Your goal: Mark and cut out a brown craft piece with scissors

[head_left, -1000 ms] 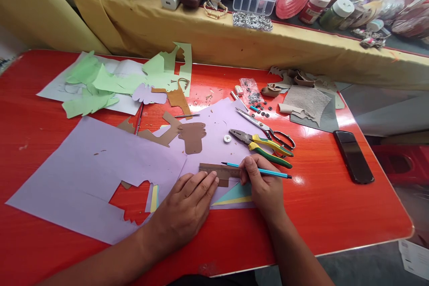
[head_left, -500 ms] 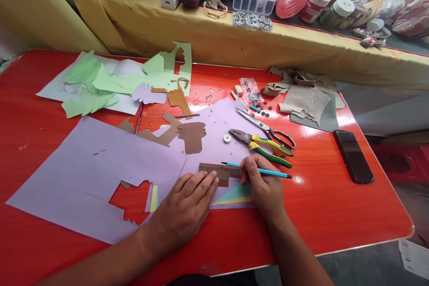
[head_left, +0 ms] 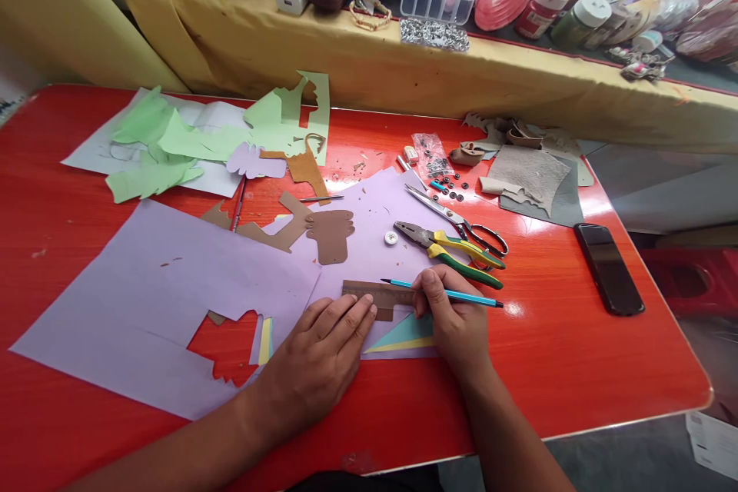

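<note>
My left hand point(head_left: 326, 350) lies flat, fingertips pressing on a brown leather strip point(head_left: 360, 289) that has ruler-like markings along it. In my right hand point(head_left: 458, 323) is a slim blue pen point(head_left: 476, 298), pinched between thumb and fingers. Its dark tip points left, just over the strip's upper edge; I cannot tell whether it touches. Right fingers also rest by the strip's right end. Under the strip is purple paper point(head_left: 369, 238), with blue and yellow sheets point(head_left: 403, 337) showing below. A brown cut-out with a scalloped top point(head_left: 331, 238) lies beyond my left hand.
Pliers point(head_left: 443, 246), scissors point(head_left: 443, 211) and a white round button point(head_left: 390, 238) lie beyond my right hand. A phone point(head_left: 609, 269) is at right, leather scraps point(head_left: 524, 177) behind. Cut purple paper point(head_left: 144, 292) and green paper point(head_left: 190, 134) cover the left side.
</note>
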